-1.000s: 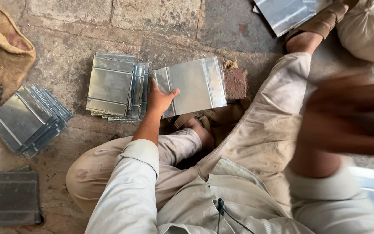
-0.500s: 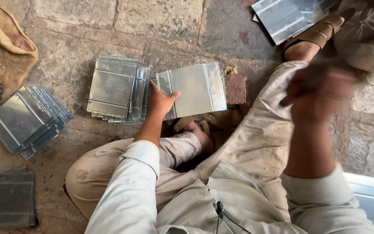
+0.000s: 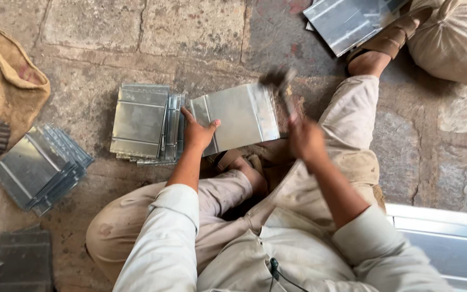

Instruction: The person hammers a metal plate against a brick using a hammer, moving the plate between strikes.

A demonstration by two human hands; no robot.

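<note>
Left hand: the left hand [image 3: 198, 133] lies spread on the left edge of a metal sheet [image 3: 239, 116], thumb out to the right and fingers pointing up, pressing the sheet flat.
Right hand: the right hand [image 3: 305, 139] is closed around the handle of a hammer [image 3: 280, 86]; hand and tool are blurred, so the grip cannot be told finger by finger.
Hammer: its dark head sits over the upper right corner of the sheet; whether it touches the sheet cannot be told.
Metal sheet: grey, rectangular, with a folded seam near each short side; it rests near the middle of the stone floor [image 3: 190, 32], just above the person's crossed legs, with its right edge over a rusty brown block [image 3: 292, 105].
Stack beside it: a pile of like sheets [image 3: 141, 123] lies just left of the left hand, its right side fanned out on edge.
Second pile: more sheets [image 3: 41, 168] lie fanned toward the floor's left edge, well apart from the hands.
Sack: a brown burlap sack [image 3: 9, 92] lies at the left edge, above that pile.
Lower left corner: a dark flat metal piece [image 3: 24, 260].
Upper right corner: further sheets [image 3: 347, 20] lie by another person's sandalled foot [image 3: 374, 54].
Lower right corner: a long pale metal panel [image 3: 444, 238].
</note>
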